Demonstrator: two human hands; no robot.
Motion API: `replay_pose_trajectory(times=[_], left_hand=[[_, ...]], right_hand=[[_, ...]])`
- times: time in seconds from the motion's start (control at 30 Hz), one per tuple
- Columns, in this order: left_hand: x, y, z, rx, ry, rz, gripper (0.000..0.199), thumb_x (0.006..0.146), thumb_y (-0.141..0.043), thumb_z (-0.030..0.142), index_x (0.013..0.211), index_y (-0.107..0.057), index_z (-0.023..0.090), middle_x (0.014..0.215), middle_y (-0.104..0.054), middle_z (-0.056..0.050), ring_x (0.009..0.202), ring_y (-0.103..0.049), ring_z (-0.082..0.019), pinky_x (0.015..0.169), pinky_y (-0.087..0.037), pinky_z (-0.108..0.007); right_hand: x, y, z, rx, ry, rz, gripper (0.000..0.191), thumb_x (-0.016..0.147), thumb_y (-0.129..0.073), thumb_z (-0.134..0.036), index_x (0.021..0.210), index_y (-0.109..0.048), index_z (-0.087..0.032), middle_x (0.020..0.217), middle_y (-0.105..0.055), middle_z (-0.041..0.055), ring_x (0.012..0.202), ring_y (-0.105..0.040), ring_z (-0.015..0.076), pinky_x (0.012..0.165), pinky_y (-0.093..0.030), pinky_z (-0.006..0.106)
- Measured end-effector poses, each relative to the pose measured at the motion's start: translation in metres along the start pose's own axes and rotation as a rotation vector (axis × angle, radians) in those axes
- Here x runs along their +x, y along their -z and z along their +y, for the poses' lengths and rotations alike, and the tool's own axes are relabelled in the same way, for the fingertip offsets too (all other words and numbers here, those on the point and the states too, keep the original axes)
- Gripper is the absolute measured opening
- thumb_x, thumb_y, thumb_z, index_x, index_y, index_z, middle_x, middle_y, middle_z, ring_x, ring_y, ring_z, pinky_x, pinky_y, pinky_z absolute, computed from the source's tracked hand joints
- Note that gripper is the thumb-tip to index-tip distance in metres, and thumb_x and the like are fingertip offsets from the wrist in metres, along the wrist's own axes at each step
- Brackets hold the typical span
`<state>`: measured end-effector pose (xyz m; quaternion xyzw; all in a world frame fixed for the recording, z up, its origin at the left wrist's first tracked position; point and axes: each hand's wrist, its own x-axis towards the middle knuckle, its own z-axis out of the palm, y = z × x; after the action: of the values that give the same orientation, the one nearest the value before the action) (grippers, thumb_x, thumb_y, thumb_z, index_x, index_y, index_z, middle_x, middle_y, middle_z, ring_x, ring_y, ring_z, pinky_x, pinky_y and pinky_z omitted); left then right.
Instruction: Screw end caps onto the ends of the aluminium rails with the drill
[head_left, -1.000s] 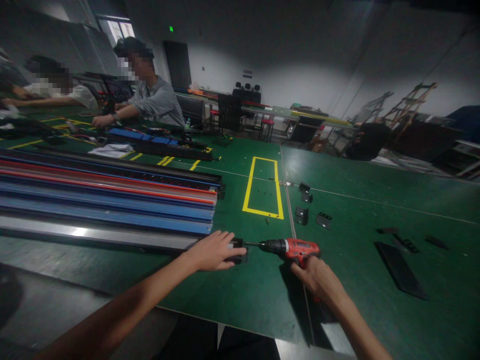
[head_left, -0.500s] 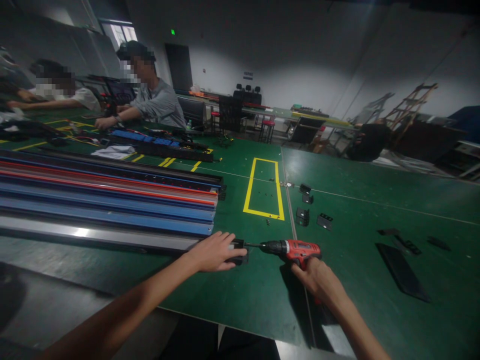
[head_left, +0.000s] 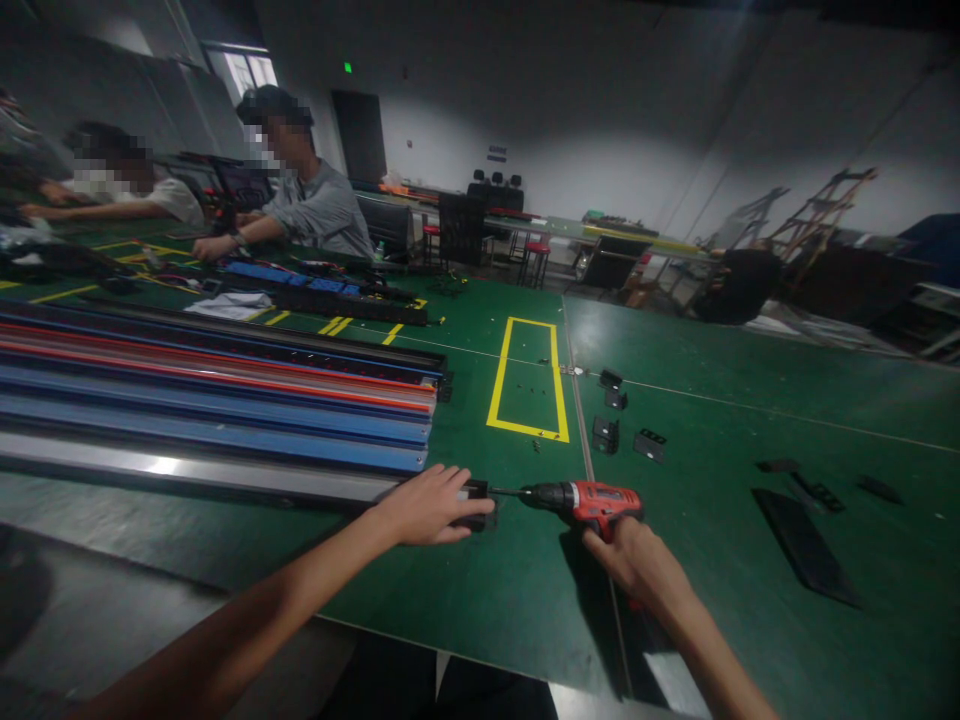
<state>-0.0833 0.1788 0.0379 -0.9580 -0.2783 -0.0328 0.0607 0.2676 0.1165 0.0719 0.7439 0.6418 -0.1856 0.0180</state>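
My right hand point(head_left: 637, 558) is wrapped round the grip of a red and black cordless drill point(head_left: 607, 503), which points left. The drill's long bit reaches a black end piece point(head_left: 480, 490) on the near silver-topped profile point(head_left: 300, 482). Over that end lies my left hand point(head_left: 427, 508), its fingers gripping the end piece and partly hiding it. Whether the bit sits in a screw is too small to tell. Behind my left hand, several long blue profiles point(head_left: 360, 452) and red-edged profiles lie side by side.
Yellow tape point(head_left: 528, 430) marks a rectangle on the green table point(head_left: 720, 390), with small screws in and near it. Black brackets point(head_left: 606, 434) lie beyond the drill. A flat black piece point(head_left: 802, 545) rests at right. Two co-workers sit at the far left, one in a grey shirt point(head_left: 330, 205).
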Motion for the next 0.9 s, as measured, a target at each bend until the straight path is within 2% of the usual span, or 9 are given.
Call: replay_pose_trajectory(times=[0.17, 0.47, 0.9], left_hand=[[0.0, 0.0006, 0.0005, -0.01, 0.005, 0.003, 0.051, 0.097, -0.063, 0.053, 0.145, -0.052, 0.04, 0.116, -0.06, -0.011, 0.097, -0.061, -0.03, 0.082, -0.047, -0.038], [0.0007, 0.0031, 0.0008, -0.005, 0.004, -0.011, 0.052, 0.097, -0.062, 0.053, 0.146, -0.05, 0.04, 0.116, -0.061, -0.012, 0.096, -0.061, -0.03, 0.081, -0.047, -0.038], [0.0011, 0.0051, 0.0011, 0.02, 0.001, -0.019, 0.053, 0.097, -0.062, 0.054, 0.146, -0.05, 0.041, 0.115, -0.06, -0.012, 0.094, -0.062, -0.029, 0.078, -0.048, -0.037]], right_hand=[[0.0, -0.0007, 0.0007, 0.016, 0.025, 0.02, 0.036, 0.097, -0.049, -0.047, 0.079, -0.062, -0.019, 0.075, -0.072, 0.0108, 0.069, -0.071, 0.0238, 0.061, -0.04, 0.03], [0.0025, -0.0018, 0.0019, -0.02, -0.01, -0.003, 0.037, 0.097, -0.049, -0.049, 0.084, -0.064, -0.018, 0.08, -0.074, 0.0132, 0.076, -0.074, 0.0274, 0.064, -0.042, 0.032], [0.0018, -0.0028, 0.003, -0.045, -0.022, 0.008, 0.039, 0.098, -0.051, -0.049, 0.09, -0.07, -0.015, 0.085, -0.075, 0.0153, 0.08, -0.075, 0.0271, 0.068, -0.047, 0.032]])
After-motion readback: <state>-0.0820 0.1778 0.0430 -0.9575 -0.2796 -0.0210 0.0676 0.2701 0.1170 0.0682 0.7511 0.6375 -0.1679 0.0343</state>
